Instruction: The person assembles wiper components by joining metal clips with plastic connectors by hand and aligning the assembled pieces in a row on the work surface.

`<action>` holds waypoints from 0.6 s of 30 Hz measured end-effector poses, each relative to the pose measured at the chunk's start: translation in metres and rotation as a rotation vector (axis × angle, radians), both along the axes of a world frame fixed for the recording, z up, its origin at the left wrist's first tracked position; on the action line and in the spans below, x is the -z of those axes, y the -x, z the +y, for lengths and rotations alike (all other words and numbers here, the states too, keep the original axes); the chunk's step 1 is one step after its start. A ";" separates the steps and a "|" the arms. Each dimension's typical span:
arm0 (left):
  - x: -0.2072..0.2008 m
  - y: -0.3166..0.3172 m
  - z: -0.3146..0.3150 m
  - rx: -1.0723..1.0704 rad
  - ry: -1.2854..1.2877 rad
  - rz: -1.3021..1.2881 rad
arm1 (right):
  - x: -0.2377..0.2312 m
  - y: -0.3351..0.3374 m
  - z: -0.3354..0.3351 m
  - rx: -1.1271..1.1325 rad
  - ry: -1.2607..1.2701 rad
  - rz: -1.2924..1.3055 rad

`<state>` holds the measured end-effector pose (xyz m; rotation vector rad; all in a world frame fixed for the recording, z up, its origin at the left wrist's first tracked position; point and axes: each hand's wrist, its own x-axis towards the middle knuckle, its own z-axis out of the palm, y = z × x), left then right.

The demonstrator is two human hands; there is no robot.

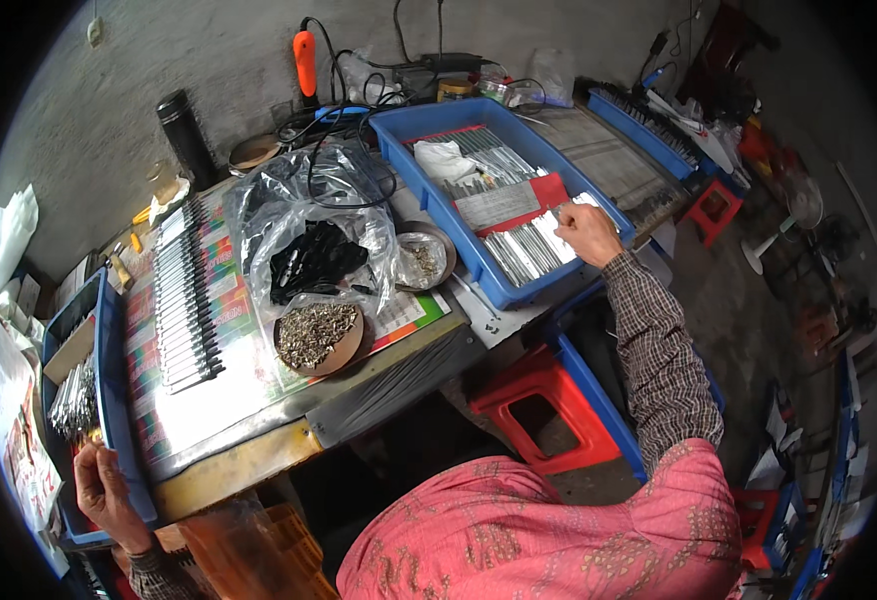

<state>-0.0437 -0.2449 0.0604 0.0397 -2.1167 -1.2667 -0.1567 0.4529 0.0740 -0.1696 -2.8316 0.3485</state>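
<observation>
My right hand point(591, 233) reaches into a large blue bin point(507, 292) at the right. Its fingers are bent together at the edge of the thin silver metal strips point(531, 254) there; what they grip, if anything, is hidden. A red sheet and a grey card point(499, 205) lie across the bin's middle, beside more strips. At the lower left, my left hand point(107, 490) is curled with thumb and fingers close together, and I cannot make out anything in it. It hovers at the near end of a narrower blue bin point(119, 400) holding slim metal parts point(76, 400).
A row of slim metal assemblies point(184, 300) lies on the table. Nearby are a round dish of small brass-coloured pieces point(344, 350), clear plastic bags with black parts point(317, 262), a black flask point(187, 140) and an orange-handled tool point(305, 62). A red stool point(549, 410) stands below the table edge.
</observation>
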 end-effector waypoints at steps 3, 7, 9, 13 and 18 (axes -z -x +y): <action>-0.002 -0.006 0.044 -0.017 -0.020 0.004 | -0.010 -0.012 -0.029 0.000 0.016 0.091; -0.012 -0.022 0.089 0.210 -0.197 -0.030 | -0.031 -0.036 -0.086 -0.185 0.061 0.355; -0.020 -0.027 0.121 0.180 -0.212 -0.101 | -0.040 -0.050 -0.121 -0.326 0.197 0.355; -0.020 -0.028 0.176 0.344 -0.367 -0.236 | -0.040 -0.081 -0.163 -0.452 0.406 0.193; -0.008 -0.043 0.208 0.573 -0.575 -0.297 | -0.014 -0.098 -0.214 -0.657 1.049 -0.294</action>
